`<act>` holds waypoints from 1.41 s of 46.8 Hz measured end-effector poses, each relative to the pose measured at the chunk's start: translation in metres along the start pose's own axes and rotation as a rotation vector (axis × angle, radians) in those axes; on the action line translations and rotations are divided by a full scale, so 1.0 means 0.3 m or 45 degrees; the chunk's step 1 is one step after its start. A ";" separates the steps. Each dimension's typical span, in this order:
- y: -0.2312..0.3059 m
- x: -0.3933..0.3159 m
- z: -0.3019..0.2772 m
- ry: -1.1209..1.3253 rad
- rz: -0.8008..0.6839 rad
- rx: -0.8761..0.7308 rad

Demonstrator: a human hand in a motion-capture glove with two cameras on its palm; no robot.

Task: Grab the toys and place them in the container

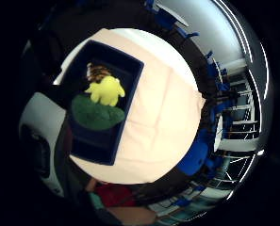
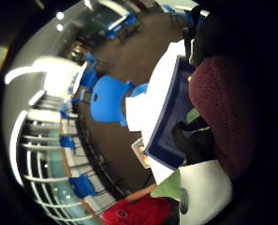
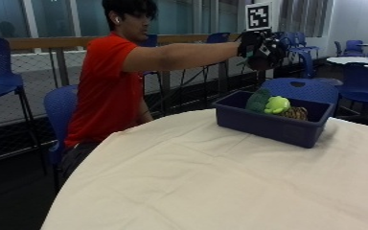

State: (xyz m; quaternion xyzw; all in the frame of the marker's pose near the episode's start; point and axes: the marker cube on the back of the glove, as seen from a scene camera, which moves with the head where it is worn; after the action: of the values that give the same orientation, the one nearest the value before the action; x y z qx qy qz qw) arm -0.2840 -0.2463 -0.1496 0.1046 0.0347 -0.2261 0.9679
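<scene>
My gloved right hand [image 3: 259, 45] is stretched out above the dark blue container [image 3: 270, 125] and grips a dark maroon plush toy [image 3: 261, 63]. The maroon plush toy [image 2: 223, 108] fills much of the thumb side palm view, close against the palm. Inside the container lie a green toy [image 3: 258, 99], a yellow toy [image 3: 278, 104] and a brown striped toy [image 3: 295, 113]. From above, the little finger side view shows the container [image 1: 106, 150] with the yellow toy [image 1: 105, 90] lying on the green toy [image 1: 96, 113], and the striped toy [image 1: 98, 71] beside them.
The container stands near the far edge of a round table under a cream cloth [image 3: 203, 177]. A blue chair [image 3: 299, 88] stands just behind the container, and another [image 3: 60, 108] by the seated person. More blue chairs and tables fill the room behind.
</scene>
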 end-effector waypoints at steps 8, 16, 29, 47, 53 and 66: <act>0.000 -0.013 0.069 0.052 0.119 -0.149; 0.053 0.104 0.113 0.095 0.090 -0.144; 0.245 0.325 0.217 -0.012 0.311 -0.184; 0.675 0.572 0.406 -0.098 0.386 -0.229; 0.794 0.610 0.450 -0.085 0.401 -0.225; 1.041 0.699 0.510 -0.137 0.470 -0.207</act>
State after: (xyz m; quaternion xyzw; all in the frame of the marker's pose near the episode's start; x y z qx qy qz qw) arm 0.0457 -0.0962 0.0341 0.0185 -0.0188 -0.0467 0.9986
